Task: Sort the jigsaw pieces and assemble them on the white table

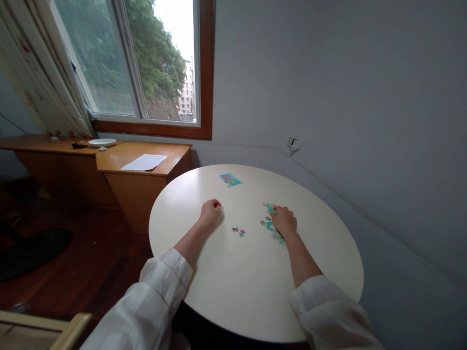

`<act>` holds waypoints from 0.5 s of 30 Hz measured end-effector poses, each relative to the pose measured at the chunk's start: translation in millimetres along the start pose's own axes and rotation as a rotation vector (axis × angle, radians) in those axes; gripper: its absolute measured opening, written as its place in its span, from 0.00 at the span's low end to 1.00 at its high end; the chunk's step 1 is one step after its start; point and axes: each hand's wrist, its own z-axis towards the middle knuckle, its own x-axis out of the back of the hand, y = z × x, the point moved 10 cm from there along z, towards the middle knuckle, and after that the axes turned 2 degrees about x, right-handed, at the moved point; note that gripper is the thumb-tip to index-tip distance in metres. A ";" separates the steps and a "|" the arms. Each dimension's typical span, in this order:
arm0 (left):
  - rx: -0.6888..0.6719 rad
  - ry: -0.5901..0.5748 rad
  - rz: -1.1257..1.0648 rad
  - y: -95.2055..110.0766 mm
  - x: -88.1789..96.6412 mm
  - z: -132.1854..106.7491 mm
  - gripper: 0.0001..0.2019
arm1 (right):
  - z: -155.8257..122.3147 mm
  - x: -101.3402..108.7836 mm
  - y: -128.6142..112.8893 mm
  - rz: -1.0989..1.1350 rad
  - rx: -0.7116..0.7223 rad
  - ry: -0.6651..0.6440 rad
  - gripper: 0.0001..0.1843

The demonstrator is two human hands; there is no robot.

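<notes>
My left hand [210, 212] rests on the round cream table [237, 282] with its fingers curled, pinching a small puzzle piece [221, 209] at the fingertips. My right hand [283, 219] lies over a cluster of joined turquoise puzzle pieces [272, 227], fingers bent and pressing on them. Two loose pink and blue pieces [238, 231] lie between the hands. A small colourful picture card [229, 179] sits at the far side of the table.
A wooden desk [153, 167] with a white sheet of paper [144, 162] stands under the window at the left. A white plate [102, 142] lies further left. A grey wall runs close behind the table. A wooden chair edge [69, 328] is at the bottom left.
</notes>
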 end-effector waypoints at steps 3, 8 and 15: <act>-0.005 0.004 -0.009 0.9 0.7 -0.5 0.10 | 2.8 0.0 0.2 0.011 0.027 0.030 0.15; -0.005 -0.002 -0.030 3.5 2.3 -2.3 0.10 | 6.5 0.3 0.2 0.077 0.087 0.089 0.13; -0.010 0.007 -0.112 4.1 1.5 -1.7 0.10 | 9.3 16.3 5.8 0.562 0.039 0.274 0.10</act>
